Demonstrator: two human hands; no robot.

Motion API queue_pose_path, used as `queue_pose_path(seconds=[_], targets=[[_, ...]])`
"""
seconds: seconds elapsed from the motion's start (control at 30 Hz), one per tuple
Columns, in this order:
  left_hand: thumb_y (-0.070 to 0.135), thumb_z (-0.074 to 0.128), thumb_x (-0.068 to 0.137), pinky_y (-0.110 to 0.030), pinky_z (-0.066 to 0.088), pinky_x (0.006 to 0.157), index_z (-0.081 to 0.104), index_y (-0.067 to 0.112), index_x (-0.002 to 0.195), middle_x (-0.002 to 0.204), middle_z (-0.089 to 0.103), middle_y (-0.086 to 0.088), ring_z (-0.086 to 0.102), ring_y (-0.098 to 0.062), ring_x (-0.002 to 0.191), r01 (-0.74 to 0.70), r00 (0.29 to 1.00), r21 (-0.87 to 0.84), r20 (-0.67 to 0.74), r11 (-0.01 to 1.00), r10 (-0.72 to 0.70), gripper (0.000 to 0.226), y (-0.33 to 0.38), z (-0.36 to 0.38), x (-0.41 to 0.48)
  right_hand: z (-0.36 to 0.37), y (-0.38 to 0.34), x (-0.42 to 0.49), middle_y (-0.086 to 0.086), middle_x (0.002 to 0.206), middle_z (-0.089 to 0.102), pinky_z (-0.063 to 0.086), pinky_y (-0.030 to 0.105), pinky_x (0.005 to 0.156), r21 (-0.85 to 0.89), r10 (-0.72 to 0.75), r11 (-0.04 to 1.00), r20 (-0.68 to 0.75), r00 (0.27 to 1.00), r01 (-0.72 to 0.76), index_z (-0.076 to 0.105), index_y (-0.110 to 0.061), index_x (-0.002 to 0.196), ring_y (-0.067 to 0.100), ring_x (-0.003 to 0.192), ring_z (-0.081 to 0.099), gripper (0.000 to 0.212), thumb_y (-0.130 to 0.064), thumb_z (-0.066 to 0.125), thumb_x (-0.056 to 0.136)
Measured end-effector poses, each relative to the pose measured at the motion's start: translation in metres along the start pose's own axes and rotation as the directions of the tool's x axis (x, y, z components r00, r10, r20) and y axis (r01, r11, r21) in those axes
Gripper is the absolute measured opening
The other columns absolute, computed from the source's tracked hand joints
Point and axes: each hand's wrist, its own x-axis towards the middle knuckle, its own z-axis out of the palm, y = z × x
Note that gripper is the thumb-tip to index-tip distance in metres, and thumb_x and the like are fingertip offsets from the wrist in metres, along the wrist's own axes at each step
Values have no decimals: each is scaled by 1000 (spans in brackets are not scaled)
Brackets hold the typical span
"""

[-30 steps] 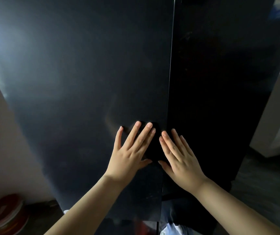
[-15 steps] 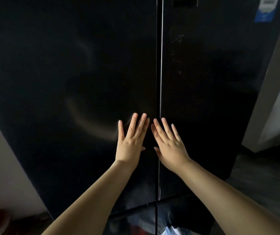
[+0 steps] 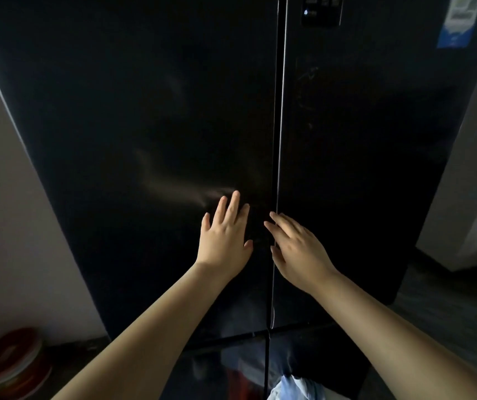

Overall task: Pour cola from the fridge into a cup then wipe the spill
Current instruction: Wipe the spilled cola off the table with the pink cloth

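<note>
The tall, glossy black two-door fridge [image 3: 174, 111] filled nearly the whole view, both upper doors closed, a thin vertical seam [image 3: 278, 140] running between them. No cola and no cup could be seen anywhere outside it.

The left hand [image 3: 225, 238] lay spread against the left door just beside the seam, fingers [image 3: 233, 203] extended upward and slightly apart, thumb out toward the seam; its grip was wide and empty. The right hand [image 3: 298, 249] sat just across the seam, at the inner edge of the right door, fingers [image 3: 280, 220] stretched flat and angled up and leftward toward the gap. Its grip too held nothing, palm loose. Whether the fingertips had caught the door's edge could not be told in the dim light. The two hands were close together but apart, the seam passing between them.

Above the right-hand grip, near the top of the right door, sat a small dark control panel [image 3: 321, 10], and farther right a blue and white label sticker [image 3: 459, 21]. Below both grips a horizontal gap [image 3: 231, 340] marked the top of the lower doors. Far down and left of the left grip, a round red and white container [image 3: 12, 362] stood on the floor by a pale wall [image 3: 6, 197].
</note>
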Motion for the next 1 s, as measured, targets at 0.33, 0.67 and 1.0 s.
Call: queue_pose_path(seconds=[0.33,0.67,1.0], targets=[[52,39,94,-36,30,108,36,26,145,156,25,1,27,-18,141,354,935,-16,-2,935,-354,57,-22,-46,-120,-17,-64,-29,-1,145,42,35,24,102,291,-148,947,24,989,134,45,-17,138,14,133,39,50,-38,51,94],[49,33,86,-51,47,91,63,14,122,132,59,-10,56,-31,118,659,735,247,-13,710,-678,58,-58,-88,-292,1,-222,-55,9,143,44,33,32,106,648,-428,696,30,903,309,47,-11,136,21,134,37,50,-33,55,92],[55,26,88,-51,39,101,56,18,130,138,54,-10,50,-32,128,830,478,368,-81,419,-875,64,-105,-171,-449,-37,-416,-100,5,145,43,33,36,106,752,-733,400,-80,675,523,45,-16,137,21,133,38,59,-49,34,89]])
